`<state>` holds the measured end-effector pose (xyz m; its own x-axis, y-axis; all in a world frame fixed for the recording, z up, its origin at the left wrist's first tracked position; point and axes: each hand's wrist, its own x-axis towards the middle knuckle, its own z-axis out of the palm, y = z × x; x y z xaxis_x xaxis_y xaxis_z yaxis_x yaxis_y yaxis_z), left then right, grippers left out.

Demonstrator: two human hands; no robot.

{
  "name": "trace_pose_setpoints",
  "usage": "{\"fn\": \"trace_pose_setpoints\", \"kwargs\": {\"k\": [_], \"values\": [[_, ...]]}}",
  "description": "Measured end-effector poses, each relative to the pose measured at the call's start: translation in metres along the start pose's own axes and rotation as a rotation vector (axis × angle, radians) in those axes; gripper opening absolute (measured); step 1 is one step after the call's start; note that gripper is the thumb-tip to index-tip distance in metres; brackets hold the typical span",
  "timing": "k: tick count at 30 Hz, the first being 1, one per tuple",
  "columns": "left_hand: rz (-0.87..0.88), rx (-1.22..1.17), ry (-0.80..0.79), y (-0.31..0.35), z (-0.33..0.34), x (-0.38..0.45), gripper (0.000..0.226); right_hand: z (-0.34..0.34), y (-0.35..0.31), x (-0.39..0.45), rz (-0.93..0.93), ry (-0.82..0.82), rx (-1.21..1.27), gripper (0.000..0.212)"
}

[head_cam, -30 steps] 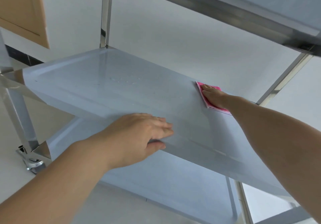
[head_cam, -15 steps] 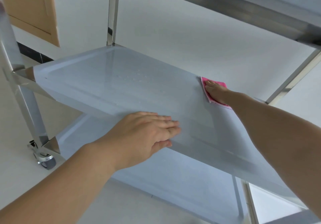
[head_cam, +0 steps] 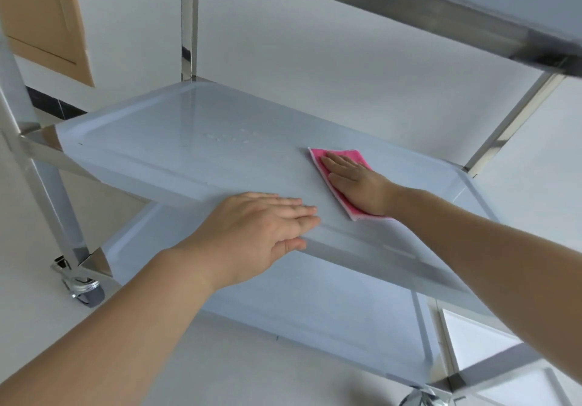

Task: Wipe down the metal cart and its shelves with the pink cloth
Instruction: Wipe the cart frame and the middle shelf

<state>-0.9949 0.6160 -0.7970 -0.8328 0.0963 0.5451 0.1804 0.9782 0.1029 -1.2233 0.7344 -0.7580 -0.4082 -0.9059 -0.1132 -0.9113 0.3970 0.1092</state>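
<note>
The right hand [head_cam: 356, 185] lay flat, fingers straight and together, pressing the cloth [head_cam: 341, 182] onto the middle shelf [head_cam: 163, 141] of the cart [head_cam: 189, 21], midway along it and nearer its front edge. The left hand [head_cam: 255, 235] rested open on that front edge, fingers straight on top, thumb below the rim. A lower shelf [head_cam: 315, 305] and a caster [head_cam: 85, 289] showed beneath.

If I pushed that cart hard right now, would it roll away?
Probably. The cart stands on a caster wheel, so it likely rolls easily. The left hand rests flat on the middle shelf, perhaps steadying it while the right hand presses the pink cloth.
</note>
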Motion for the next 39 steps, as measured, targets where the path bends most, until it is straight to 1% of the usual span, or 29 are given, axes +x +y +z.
{"fn": "trace_pose_setpoints", "kwargs": {"k": [4, 8, 10, 13, 16, 19, 21, 22, 26, 30, 35, 39], "values": [[-0.001, 0.003, 0.049, 0.001, 0.002, -0.001, 0.035, -0.001, -0.028, -0.023, 0.039, -0.018, 0.069, 0.051], [-0.017, 0.036, 0.107, 0.002, 0.004, -0.002, 0.034, 0.000, -0.046, -0.040, 0.031, 0.008, 0.127, 0.051], [-0.074, 0.017, 0.134, 0.002, 0.003, -0.003, 0.038, 0.001, -0.048, -0.042, 0.039, -0.018, 0.096, 0.051], [-0.160, 0.060, 0.135, 0.003, 0.000, -0.004, 0.049, 0.001, -0.046, -0.041, 0.042, -0.045, 0.082, 0.051], [-0.209, 0.059, 0.130, -0.004, -0.011, -0.015, 0.046, 0.001, -0.045, -0.041, 0.036, -0.040, 0.076, 0.051], [-0.285, 0.041, 0.090, -0.032, -0.029, -0.036, 0.041, 0.000, -0.044, -0.042, 0.040, -0.037, 0.073, 0.050], [-0.355, -0.005, 0.056, -0.051, -0.037, -0.046, 0.044, -0.001, -0.044, -0.043, 0.055, -0.038, 0.097, 0.050], [-0.373, -0.016, 0.067, -0.058, -0.039, -0.048, 0.045, -0.001, -0.045, -0.044, 0.066, -0.035, 0.117, 0.049], [-0.359, -0.040, 0.174, -0.063, -0.033, -0.048, 0.045, -0.004, -0.053, -0.043, 0.118, -0.034, 0.144, 0.049], [-0.370, -0.104, 0.232, -0.066, -0.025, -0.048, 0.045, -0.007, -0.082, -0.036, 0.144, -0.006, 0.173, 0.050], [-0.393, -0.183, 0.220, -0.064, -0.025, -0.048, 0.046, -0.013, -0.107, -0.022, 0.161, -0.001, 0.221, 0.049], [-0.398, -0.184, 0.211, -0.063, -0.025, -0.047, 0.045, -0.016, -0.107, -0.008, 0.130, -0.015, 0.171, 0.049]]}}
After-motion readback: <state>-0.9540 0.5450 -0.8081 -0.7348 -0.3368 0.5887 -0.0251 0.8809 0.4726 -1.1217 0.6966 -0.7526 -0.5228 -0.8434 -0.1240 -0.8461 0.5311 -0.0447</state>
